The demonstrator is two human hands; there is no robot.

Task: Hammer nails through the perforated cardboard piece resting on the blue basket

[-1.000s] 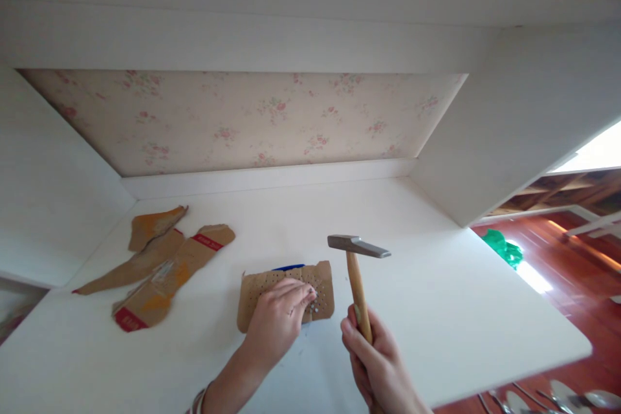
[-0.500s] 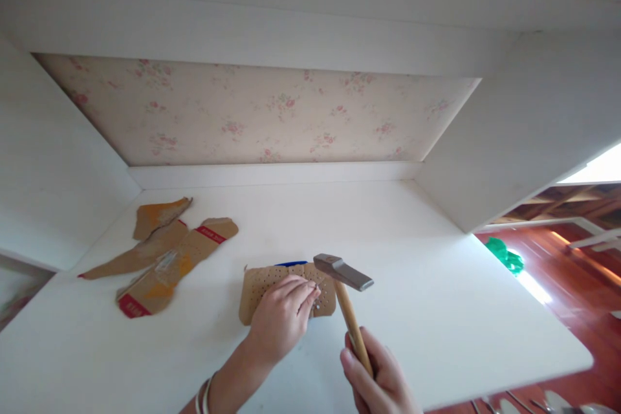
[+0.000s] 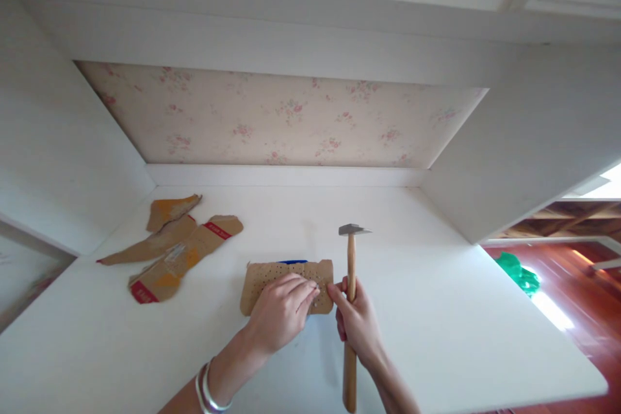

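A perforated piece of cardboard (image 3: 257, 281) lies on the white tabletop, dotted with many small holes. Over its middle rests my left hand (image 3: 284, 304), fingers pinched together at a tiny greyish tip that looks like a nail; most of it is hidden. My right hand (image 3: 359, 320) is wrapped round the wooden handle of a hammer (image 3: 352, 252), whose metal head points away from me. The thumb and forefinger of that hand reach the cardboard's right edge. Something blue (image 3: 294, 262) peeks out from behind the cardboard's far edge.
Torn cardboard scraps (image 3: 187, 259) lie to the left on the white tabletop (image 3: 436, 310). White panels close in both sides, with a shelf overhead and floral wallpaper (image 3: 291, 116) behind. Green plastic (image 3: 518, 273) is on the reddish floor at right.
My right hand has moved forward and left to the cardboard's edge, with the hammer now more upright in view and gripped nearer its head. My left hand has stayed in place.
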